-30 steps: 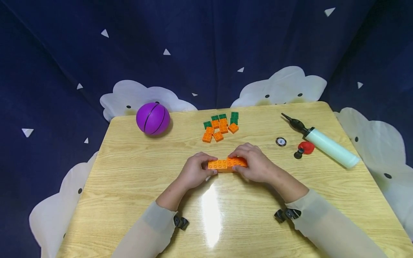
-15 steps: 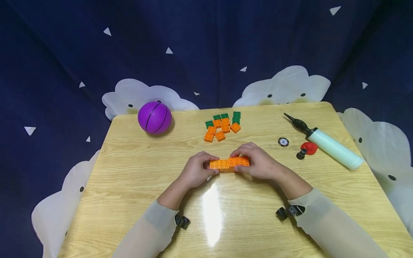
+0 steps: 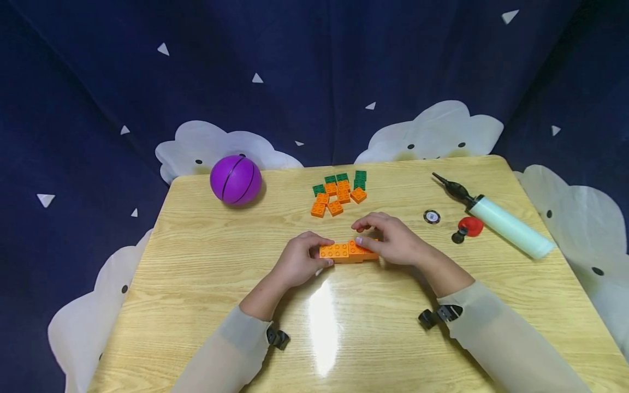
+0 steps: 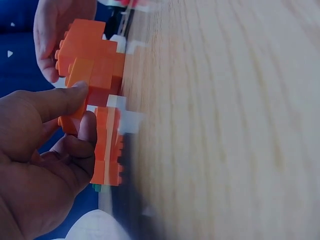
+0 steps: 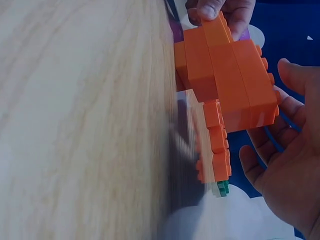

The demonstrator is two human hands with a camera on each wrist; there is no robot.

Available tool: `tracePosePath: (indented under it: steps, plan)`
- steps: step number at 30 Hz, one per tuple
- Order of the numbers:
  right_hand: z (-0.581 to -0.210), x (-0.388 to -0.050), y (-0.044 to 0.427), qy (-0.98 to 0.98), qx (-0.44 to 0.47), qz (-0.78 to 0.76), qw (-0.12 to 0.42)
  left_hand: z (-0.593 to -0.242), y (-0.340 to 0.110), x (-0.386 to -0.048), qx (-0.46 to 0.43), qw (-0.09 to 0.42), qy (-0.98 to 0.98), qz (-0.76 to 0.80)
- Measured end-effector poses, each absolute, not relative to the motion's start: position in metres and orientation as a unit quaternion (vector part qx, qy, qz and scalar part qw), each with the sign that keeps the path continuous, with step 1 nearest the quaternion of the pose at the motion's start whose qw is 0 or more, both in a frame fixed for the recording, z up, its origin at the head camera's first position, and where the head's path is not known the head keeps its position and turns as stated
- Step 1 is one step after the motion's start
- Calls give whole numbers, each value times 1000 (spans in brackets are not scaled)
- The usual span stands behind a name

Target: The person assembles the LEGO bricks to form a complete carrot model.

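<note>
An assembly of joined orange building bricks (image 3: 341,258) is held low over the middle of the table. My left hand (image 3: 297,261) pinches its left end between thumb and fingers. In the left wrist view the left thumb (image 4: 70,97) presses on one orange brick of this stepped stack. My right hand (image 3: 397,241) is at the right end, its fingers spread away from the far side and its thumb over the studs. The right wrist view has the right palm (image 5: 292,175) facing the bricks (image 5: 239,80), with a gap between fingers and brick sides.
Loose orange bricks (image 3: 335,208) and green bricks (image 3: 360,176) lie beyond the hands. A purple ball (image 3: 236,180) is at the back left. On the right are a round chip (image 3: 432,216), a red and black item (image 3: 470,226) and a pale hand pump (image 3: 511,226).
My right fingers have come off the far side of the orange brick assembly and lifted away. My left hand keeps its pinch in the same place.
</note>
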State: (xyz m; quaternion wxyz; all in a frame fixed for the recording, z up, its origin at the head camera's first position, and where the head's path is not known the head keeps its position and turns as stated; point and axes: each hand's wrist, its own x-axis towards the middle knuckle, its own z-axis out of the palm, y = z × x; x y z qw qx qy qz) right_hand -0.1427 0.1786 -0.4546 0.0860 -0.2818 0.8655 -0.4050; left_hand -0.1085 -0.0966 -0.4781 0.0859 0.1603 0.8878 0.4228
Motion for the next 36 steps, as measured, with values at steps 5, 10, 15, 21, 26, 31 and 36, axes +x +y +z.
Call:
tracePosePath:
  steps: [5,10,15,21,26,31,36]
  plan:
    - [-456,-149,176,863,-254,-424,104,-479,-97,-109,165,84,888,421]
    - [-456,-157,173,863,-236,-434,104,-478,-97,-109,166,82,888,421]
    - [-458,-166,171,876,-221,-419,88,-478,-96,-109,164,85,888,422]
    - [-465,-179,169,885,-204,-414,64,-478,-96,-108,164,85,887,424]
    - [-472,-190,169,892,-187,-408,52,-477,-96,-108,164,86,885,427]
    - [-477,-200,168,899,-180,-397,40,-477,-96,-108,166,83,886,425]
    - [-481,-211,167,908,-176,-379,23,-477,-97,-108,166,83,886,424]
